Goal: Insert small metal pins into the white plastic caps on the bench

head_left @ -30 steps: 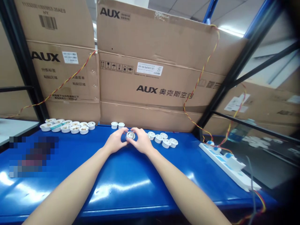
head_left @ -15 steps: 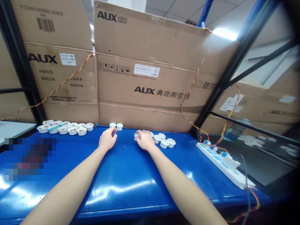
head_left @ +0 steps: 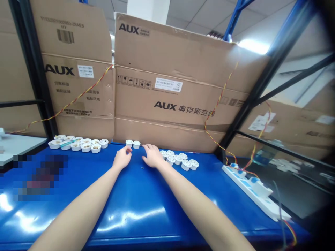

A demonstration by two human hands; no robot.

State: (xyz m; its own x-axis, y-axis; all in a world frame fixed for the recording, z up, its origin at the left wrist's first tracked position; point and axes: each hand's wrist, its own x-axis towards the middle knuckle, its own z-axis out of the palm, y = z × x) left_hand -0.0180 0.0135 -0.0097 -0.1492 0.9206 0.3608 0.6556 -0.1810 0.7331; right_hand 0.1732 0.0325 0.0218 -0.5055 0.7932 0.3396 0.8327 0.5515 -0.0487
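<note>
My left hand (head_left: 121,158) rests on the blue table (head_left: 136,202), its fingers curled in a pinch just short of two small white cups (head_left: 132,143) at the back. Whatever sits in the pinch is too small to make out. Palm down, my right hand (head_left: 151,157) lies beside it with fingers stretched out and nothing in it. Just to its right is a row of several white round cups (head_left: 178,159). A tiny dark part (head_left: 142,168) lies on the table between my wrists.
Several white cups with brownish contents (head_left: 78,144) cluster at the back left. Large AUX cardboard boxes (head_left: 178,90) wall off the back. A white power strip (head_left: 252,184) with a red-yellow twisted wire lies at the right edge, by a black frame post (head_left: 243,111).
A second ago both hands held one white cup between them. My right hand carried it to the row on the right, let go and came back left. My left hand shifted slightly left.
</note>
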